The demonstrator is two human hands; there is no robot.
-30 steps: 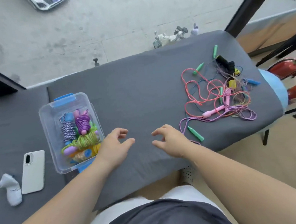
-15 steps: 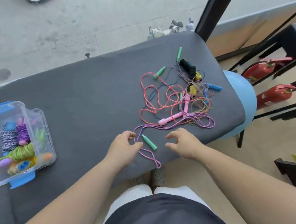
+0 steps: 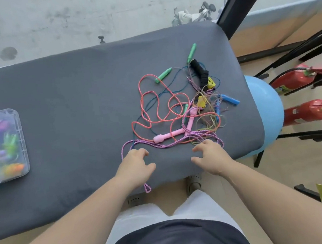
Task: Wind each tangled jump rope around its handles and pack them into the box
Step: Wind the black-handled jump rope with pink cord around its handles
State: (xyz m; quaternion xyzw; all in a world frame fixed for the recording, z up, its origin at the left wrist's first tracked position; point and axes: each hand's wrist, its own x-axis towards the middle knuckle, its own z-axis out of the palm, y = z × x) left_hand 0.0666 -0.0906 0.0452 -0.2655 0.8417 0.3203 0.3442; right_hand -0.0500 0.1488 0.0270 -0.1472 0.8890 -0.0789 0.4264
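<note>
A tangle of jump ropes [image 3: 176, 108] lies on the right half of the grey table [image 3: 76, 110]. In it are an orange-pink cord [image 3: 152, 91], a speckled purple cord [image 3: 158, 144], pink handles [image 3: 169, 136], green handles [image 3: 163, 75], black handles [image 3: 200, 71], yellow handles [image 3: 201, 101] and a blue handle [image 3: 230, 99]. My left hand [image 3: 137, 166] lies palm down over the purple cord, fingers loosely curled; a purple loop [image 3: 148, 188] shows under its wrist. My right hand [image 3: 211, 156] hovers at the tangle's near edge, fingers loosely curled, holding nothing. The clear box [image 3: 21, 139] with wound ropes stands at the far left.
A blue ball [image 3: 267, 115] sits against the table's right end. Two red fire extinguishers [image 3: 308, 111] and black frame legs stand beyond it. A black post [image 3: 243, 1] rises at the back right corner. The table's near edge runs just below my wrists.
The view has swung right, so the box slid to the left edge. Both hands moved from beside the box to the tangle. The green handle seen between them is now hidden under my left hand.
</note>
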